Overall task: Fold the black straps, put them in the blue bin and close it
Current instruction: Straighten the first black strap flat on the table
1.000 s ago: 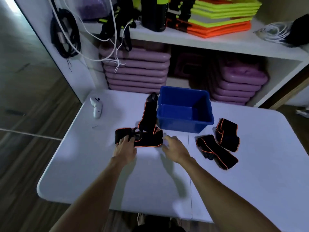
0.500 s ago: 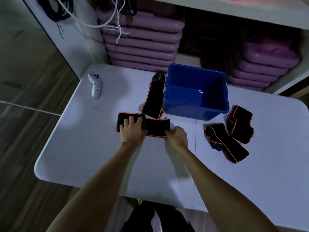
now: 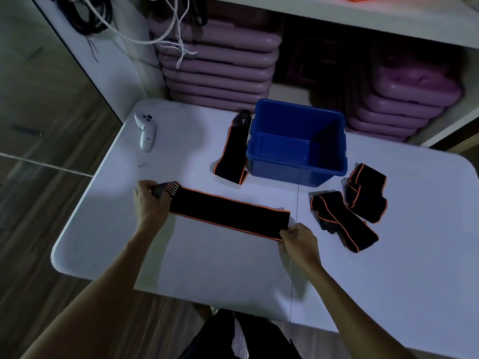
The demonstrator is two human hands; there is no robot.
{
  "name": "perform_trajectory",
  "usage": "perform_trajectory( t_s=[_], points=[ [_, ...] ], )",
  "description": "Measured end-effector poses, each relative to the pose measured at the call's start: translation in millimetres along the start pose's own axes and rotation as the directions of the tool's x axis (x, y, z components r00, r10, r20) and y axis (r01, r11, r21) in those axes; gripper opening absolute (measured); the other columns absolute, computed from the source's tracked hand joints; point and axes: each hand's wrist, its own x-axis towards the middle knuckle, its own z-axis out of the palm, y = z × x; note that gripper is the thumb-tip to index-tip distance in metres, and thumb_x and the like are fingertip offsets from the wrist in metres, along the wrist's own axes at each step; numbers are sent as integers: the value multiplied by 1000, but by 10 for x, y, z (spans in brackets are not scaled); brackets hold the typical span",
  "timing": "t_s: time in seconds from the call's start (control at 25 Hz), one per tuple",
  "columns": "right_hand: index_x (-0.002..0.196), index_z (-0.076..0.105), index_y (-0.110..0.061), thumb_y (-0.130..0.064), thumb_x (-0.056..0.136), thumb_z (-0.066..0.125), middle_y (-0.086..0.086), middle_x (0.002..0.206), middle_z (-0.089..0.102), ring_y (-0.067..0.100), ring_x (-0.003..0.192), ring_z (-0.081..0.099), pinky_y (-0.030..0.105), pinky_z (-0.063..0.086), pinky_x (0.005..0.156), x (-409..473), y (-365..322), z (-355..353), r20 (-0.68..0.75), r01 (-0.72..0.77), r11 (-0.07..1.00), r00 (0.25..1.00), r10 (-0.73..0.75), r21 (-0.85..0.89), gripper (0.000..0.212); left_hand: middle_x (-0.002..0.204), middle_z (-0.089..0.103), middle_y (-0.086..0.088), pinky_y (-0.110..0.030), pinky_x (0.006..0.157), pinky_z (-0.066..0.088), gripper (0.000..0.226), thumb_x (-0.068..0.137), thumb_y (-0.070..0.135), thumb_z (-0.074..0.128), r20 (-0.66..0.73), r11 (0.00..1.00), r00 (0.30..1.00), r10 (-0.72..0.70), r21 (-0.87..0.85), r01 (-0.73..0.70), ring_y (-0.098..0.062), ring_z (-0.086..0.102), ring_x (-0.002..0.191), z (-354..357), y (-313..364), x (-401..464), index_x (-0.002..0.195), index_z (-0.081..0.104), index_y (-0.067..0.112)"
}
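Strap (image 3: pixel 229 215): flat on tabletop (image 3: pixel 207 260), ends gripped by left hand (image 3: pixel 150 200) and right hand (image 3: pixel 298 239); unfolded. Blue bin (image 3: pixel 295 172): empty, open.

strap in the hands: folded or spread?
Spread. The strap lies flat and full length on the table, the left hand gripping its striped end and the right hand its other end.
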Motion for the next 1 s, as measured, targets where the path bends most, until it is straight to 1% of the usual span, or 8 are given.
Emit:
perform_trajectory(
  t_s=[0.08,0.16,0.32,0.44,0.6,0.76,0.88,1.0],
  points=[
    [85,57,-21,-38,89,60,-6,81,65,19,79,63,33,51,66,-32,16,-34,-29,44,995,998,-47,-86,18,123,48,-22,-49,98,36,39,83,15,60,-110,990,994,-27,137,42,-42,46,113,-11,-31,-47,119,47,7],
    [99,53,-22,-45,90,60,-6,91,62,19,81,62,33,51,66,-55,-3,-57,-81,139,978,985,-153,-154,26,131,45,-19,-48,99,34,43,84,16,57,-155,970,986,64,241,-26,-39,42,118,32,27,-171,125,46,12],
    [134,38,-30,-39,95,56,-4,109,44,18,83,54,37,53,70,-48,-150,-82,-38,317,908,940,-339,-273,43,123,52,-10,-46,94,36,35,84,26,48,156,748,891,427,493,-445,-33,45,113,228,-111,-443,116,56,15],
    [123,52,-27,-22,94,56,2,112,60,21,96,63,39,56,79,25,-108,-46,11,334,911,940,-342,-243,30,119,55,-12,-47,95,35,38,86,31,43,216,733,913,346,545,-407,-34,48,112,249,-289,-395,116,58,14],
    [117,59,-26,-18,91,60,-1,111,67,17,101,64,36,56,84,72,-15,-43,-2,305,935,951,-311,-179,27,118,54,-15,-47,93,35,24,88,20,55,191,818,956,222,498,-289,-36,49,110,143,-229,-219,111,61,13],
    [126,52,-25,-27,94,56,7,115,58,25,106,55,35,51,79,27,-37,7,-34,307,914,945,-326,-264,33,110,57,-9,-45,89,36,15,87,22,58,77,791,922,379,490,-366,-33,48,103,291,238,-195,101,64,17],
    [130,53,-22,-30,91,60,9,128,51,29,120,40,40,45,89,3,-84,21,-137,315,890,917,-375,-330,40,117,54,-11,-42,83,47,33,89,27,60,310,855,874,375,248,-455,-29,51,103,629,726,-149,117,56,12],
    [129,56,-23,-27,91,61,5,131,51,24,126,34,33,32,101,-8,-158,-4,-147,364,898,902,-406,-245,38,111,57,-4,-30,77,44,48,87,24,66,469,996,881,66,-81,-31,-21,56,93,963,1066,-220,126,45,8]
  ],
)
